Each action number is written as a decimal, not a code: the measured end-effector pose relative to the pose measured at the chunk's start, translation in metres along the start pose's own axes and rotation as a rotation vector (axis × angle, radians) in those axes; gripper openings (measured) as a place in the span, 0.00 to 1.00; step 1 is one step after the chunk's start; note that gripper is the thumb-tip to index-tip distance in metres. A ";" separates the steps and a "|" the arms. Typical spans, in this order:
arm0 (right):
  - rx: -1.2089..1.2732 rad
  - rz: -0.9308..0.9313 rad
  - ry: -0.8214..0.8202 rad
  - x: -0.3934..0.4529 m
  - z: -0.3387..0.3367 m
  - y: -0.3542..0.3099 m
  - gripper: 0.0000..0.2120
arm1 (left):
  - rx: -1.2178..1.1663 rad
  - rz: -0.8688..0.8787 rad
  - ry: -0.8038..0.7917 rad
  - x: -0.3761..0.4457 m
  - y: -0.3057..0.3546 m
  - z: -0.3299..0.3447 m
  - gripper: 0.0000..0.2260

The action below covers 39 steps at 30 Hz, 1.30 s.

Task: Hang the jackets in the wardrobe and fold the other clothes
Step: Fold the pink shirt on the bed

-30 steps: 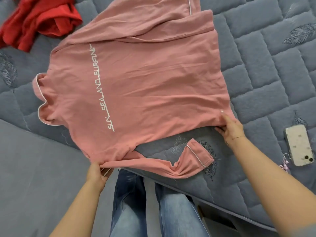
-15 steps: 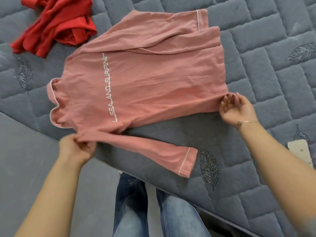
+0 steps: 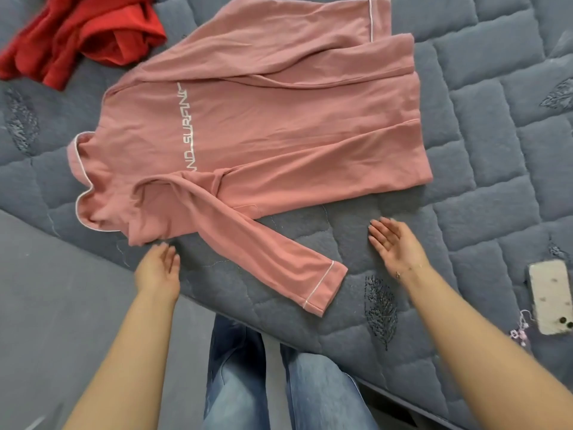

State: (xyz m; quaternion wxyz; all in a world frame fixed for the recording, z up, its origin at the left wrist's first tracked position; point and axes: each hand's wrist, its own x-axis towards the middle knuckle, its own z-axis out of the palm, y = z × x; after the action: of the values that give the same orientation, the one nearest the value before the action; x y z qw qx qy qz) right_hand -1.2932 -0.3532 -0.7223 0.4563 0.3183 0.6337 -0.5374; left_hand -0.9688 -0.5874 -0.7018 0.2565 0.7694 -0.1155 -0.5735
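Shirt (image 3: pixel 279 135) in pink lay flat on the grey quilted bed (image 3: pixel 465 181), back side up. White letters ran across its back. The near side of the shirt was folded over, so some of the letters were hidden. One sleeve (image 3: pixel 263 246) stuck out toward the person and its cuff with a thin white line lay near the bed's edge. The other sleeve (image 3: pixel 294 32) lay folded across the far side of the shirt. The collar pointed to the left.

The left hand (image 3: pixel 159 268) was spread, with its fingers straight. The fingertips were just beside the folded shoulder of the shirt. I could not tell if they touched it. The hand held nothing.

The right hand (image 3: pixel 395 246) was spread too, palm turned up a bit, over the bare bed. It was apart from the shirt and held nothing. A thin bracelet sat on its wrist.

A red piece of clothing (image 3: pixel 80 32) lay bunched up in the far left corner of the bed. A phone (image 3: pixel 550 301) lay face down on the bed at the right. The person's legs in blue jeans (image 3: pixel 279 383) stood by the bed.
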 end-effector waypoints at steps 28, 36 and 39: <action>0.460 -0.061 0.206 -0.006 -0.042 0.030 0.06 | -0.261 -0.081 -0.012 0.013 -0.009 -0.064 0.05; -0.243 -0.094 0.081 -0.045 -0.032 0.093 0.10 | -0.177 -0.240 -0.100 0.004 -0.026 -0.050 0.08; -0.471 -0.066 -0.038 -0.060 0.000 0.124 0.17 | -0.053 -0.310 -0.132 -0.013 -0.037 -0.042 0.12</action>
State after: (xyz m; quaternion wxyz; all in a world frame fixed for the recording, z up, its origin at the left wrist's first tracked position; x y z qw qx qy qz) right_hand -1.1596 -0.3207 -0.7150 0.5120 0.1718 0.7430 -0.3954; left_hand -0.9379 -0.5394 -0.7022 0.1768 0.7317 0.0032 -0.6583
